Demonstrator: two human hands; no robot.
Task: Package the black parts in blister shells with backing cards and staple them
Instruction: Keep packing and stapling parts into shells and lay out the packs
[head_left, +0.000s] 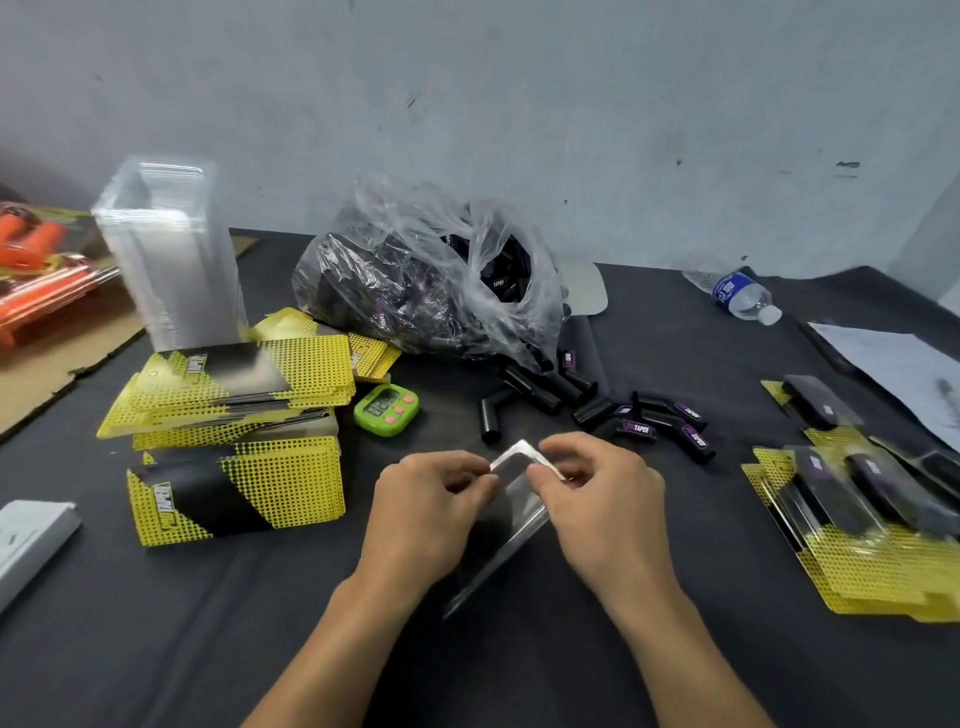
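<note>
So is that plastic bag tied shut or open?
Open: the plastic bag gapes at its mouth, and black parts lie spilled on the table beside it.

Dark table (156, 649) bears cards (234, 483), bag (426, 291), parts (649, 415), seemingly timer (387, 410).

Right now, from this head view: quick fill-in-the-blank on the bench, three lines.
The left hand and right hand both pinch one clear ____.
The timer beside the backing cards is ____.
The water bottle lies on its ____.
Missing: blister shell; green; side.
</note>
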